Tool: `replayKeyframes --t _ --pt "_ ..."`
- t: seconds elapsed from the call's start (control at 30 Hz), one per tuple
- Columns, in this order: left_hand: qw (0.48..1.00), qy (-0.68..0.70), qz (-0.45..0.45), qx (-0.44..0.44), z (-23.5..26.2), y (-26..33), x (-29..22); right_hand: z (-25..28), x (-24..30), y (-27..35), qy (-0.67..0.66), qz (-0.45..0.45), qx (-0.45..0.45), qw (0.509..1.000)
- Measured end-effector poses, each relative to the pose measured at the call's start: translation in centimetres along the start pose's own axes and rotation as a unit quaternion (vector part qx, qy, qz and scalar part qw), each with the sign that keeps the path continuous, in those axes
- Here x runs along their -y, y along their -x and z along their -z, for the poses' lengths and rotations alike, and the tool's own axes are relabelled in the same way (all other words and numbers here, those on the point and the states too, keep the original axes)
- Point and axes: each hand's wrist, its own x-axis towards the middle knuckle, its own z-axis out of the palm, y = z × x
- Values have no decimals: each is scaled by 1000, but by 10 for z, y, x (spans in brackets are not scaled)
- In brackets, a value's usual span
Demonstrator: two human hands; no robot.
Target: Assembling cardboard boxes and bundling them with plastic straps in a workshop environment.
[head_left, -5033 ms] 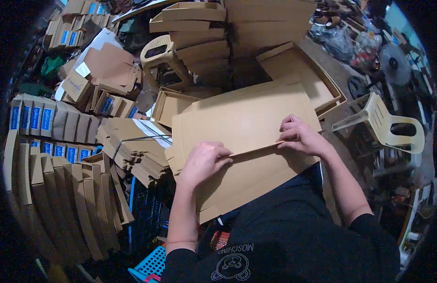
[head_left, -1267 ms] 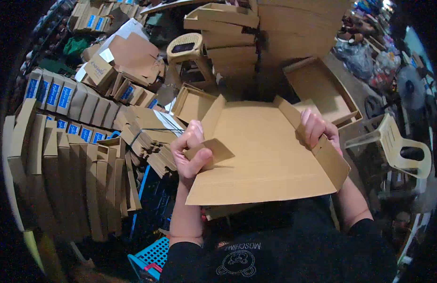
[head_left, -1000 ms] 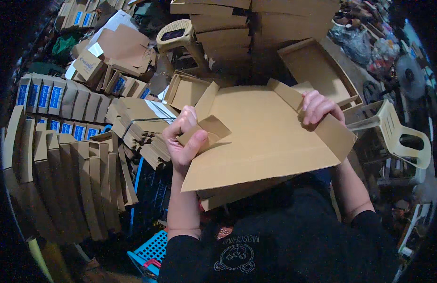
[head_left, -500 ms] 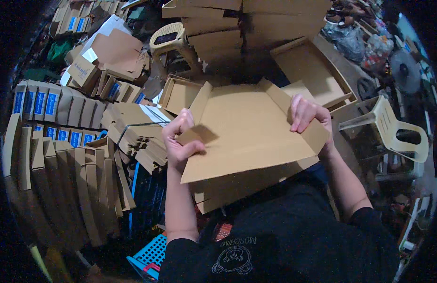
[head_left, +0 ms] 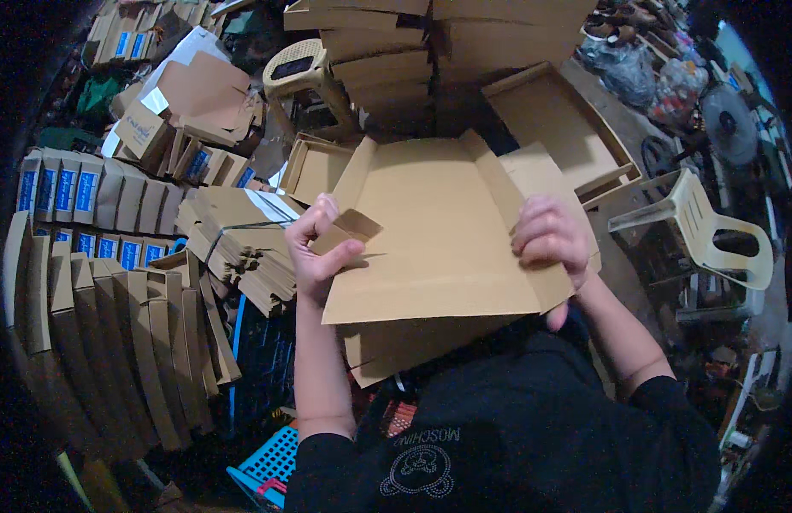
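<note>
A creased brown cardboard box blank lies across my lap with its long side walls partly folded up. My left hand grips its near left corner, and a small corner flap stands bent inward between thumb and fingers. At the near right corner my right hand is closed over the side wall, fingers curled inside and the thumb showing below the edge. The corner flap on that side is mostly hidden by the hand. Beneath the blank are more flat cardboard sheets.
Folded boxes stand in rows on the left, beside a strapped cardboard bundle. A stool with a phone stands ahead. Open box trays and a cream plastic chair are on the right. A blue basket sits low left.
My right hand has curled further round the near right corner, pressing its flap out of sight. The left hand has shifted slightly left, and its corner flap stands bent further inward.
</note>
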Motion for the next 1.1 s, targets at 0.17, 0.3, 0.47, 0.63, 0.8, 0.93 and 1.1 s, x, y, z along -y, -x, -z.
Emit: replayKeyframes --t 0.17,0.3,0.47,0.63,0.8,0.93,1.1 --pt "999 8 8 -49 6 2 4 5 -1 19 108 26 132 985" --pt "999 15 21 -31 1 1 0 9 6 9 -8 -82 45 996" --pt "998 -1 22 -51 5 5 1 5 4 -4 -67 -127 -7 990" --pt "985 16 120 -124 16 8 6 2 20 -23 30 -20 29 999" --pt "986 12 112 -121 12 5 -1 5 29 -30 46 20 138 989" --pt "992 18 103 -75 15 3 -1 16 32 -33 29 9 218 976" --pt "999 16 45 -2 16 1 2 33 19 -30 -134 -190 203 951"
